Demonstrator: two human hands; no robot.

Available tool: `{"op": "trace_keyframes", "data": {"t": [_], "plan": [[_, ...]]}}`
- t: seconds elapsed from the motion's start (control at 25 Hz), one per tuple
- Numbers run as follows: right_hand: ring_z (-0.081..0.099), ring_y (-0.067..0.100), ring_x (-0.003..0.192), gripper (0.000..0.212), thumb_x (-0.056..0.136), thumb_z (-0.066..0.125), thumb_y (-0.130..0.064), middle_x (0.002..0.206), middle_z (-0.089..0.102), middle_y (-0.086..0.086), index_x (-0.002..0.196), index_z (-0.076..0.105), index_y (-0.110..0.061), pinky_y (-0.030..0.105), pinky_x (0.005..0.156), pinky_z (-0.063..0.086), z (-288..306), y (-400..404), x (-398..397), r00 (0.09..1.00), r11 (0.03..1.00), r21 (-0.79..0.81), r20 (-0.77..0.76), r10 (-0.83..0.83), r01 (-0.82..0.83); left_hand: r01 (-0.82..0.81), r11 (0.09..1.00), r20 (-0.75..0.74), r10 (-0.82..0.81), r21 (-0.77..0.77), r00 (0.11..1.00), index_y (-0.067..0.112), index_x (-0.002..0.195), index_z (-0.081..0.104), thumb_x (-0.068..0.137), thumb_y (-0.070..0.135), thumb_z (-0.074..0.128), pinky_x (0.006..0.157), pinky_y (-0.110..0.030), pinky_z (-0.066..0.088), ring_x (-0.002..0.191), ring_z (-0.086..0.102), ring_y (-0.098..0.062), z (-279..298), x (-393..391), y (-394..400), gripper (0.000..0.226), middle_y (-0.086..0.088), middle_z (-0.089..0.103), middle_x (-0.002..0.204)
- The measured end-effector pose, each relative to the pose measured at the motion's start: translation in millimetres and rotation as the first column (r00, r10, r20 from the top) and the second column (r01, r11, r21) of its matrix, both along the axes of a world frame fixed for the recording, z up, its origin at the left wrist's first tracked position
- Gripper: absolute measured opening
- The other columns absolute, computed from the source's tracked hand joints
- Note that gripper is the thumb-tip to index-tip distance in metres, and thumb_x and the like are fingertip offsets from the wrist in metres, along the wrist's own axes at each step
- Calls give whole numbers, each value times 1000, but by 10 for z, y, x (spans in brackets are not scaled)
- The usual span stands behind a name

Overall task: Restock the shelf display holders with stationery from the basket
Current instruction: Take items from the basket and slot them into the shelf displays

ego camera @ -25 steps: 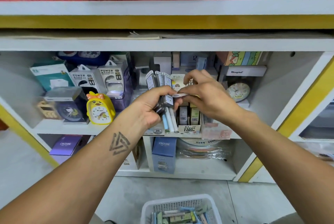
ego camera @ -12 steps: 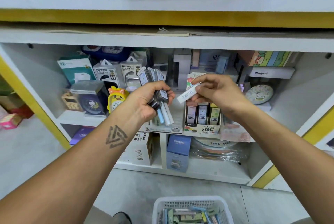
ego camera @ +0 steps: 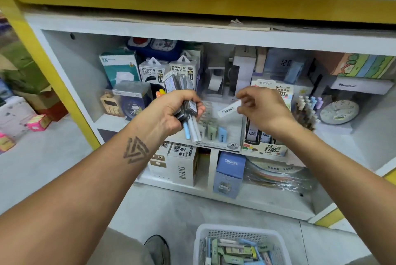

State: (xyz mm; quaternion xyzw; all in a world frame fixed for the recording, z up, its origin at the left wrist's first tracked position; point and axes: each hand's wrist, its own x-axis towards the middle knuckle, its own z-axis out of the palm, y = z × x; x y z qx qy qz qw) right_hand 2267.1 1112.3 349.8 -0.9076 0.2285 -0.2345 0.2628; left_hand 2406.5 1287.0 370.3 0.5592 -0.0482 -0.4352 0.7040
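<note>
Head view: left hand (ego camera: 171,112) clenches a bundle of packaged pens (ego camera: 184,104) before the shelf; right hand (ego camera: 263,108) pinches one white pen (ego camera: 228,110) just above the clear display holder (ego camera: 220,129). White basket (ego camera: 240,232) of stationery sits on the floor below.

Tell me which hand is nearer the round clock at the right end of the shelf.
Right. The right hand, pinching a white tube, is just left of the round clock; the left hand grips packs farther left.
</note>
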Motion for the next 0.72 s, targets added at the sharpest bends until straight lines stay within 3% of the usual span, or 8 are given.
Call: {"op": "trace_keyframes", "data": {"t": [0.08, 0.2, 0.32, 0.48, 0.6, 0.72], "plan": [[65, 16, 88, 24, 90, 71, -9, 94, 70, -1, 111, 73, -21, 30, 88, 55, -38, 8, 72, 997, 999, -13, 66, -32, 33, -1, 1000, -10, 1, -8, 1000, -5, 80, 59, 85, -7, 57, 45, -25, 53, 47, 64, -21, -1, 59, 67, 6, -17, 63, 62], [67, 23, 93, 23, 94, 65, -11, 100, 74, 5, 114, 73, -17, 35, 90, 54, -92, -22, 227, 988, 981, -173, 143, -58, 82, -11, 999, -19, 10, -39, 1000, -5, 86, 58, 85, -9, 55, 43, -24, 52, 46, 64, -22, -12, 118, 121, 5, -18, 61, 64], [65, 34, 90, 20, 96, 58, -7, 95, 71, 16, 114, 65, -10, 44, 83, 55, -173, -82, 513, 997, 960, -273, 55, -47, 60, 17, 999, -21, -18, -42, 1000, -4, 85, 57, 86, -8, 53, 43, -24, 51, 45, 62, -21, -22, 120, 123, 6, -17, 60, 60], [64, 36, 83, 13, 93, 55, -2, 89, 68, 19, 103, 63, -5, 44, 76, 56, -235, -156, 855, 999, 957, -288, 12, -47, 48, 34, 999, -18, -34, -16, 999, -4, 75, 58, 87, -6, 54, 43, -24, 52, 46, 62, -20, -28, 183, 115, 13, -16, 62, 59], [65, 33, 85, 15, 91, 61, -1, 92, 70, 16, 102, 68, -8, 38, 77, 56, -256, -202, 953, 996, 960, -269, 62, -68, 83, 29, 999, -37, -30, -19, 999, -3, 72, 57, 87, -7, 54, 43, -24, 52, 46, 62, -20, -40, 203, 112, 16, -17, 61, 59], [67, 29, 89, 15, 92, 63, -4, 96, 71, 13, 104, 68, -11, 41, 82, 57, -282, -191, 1043, 999, 970, -240, -5, -45, 42, 12, 1000, -45, -13, -23, 999, -4, 72, 58, 87, -7, 55, 42, -24, 52, 46, 62, -20, -43, 223, 110, 16, -17, 61, 60]]}}
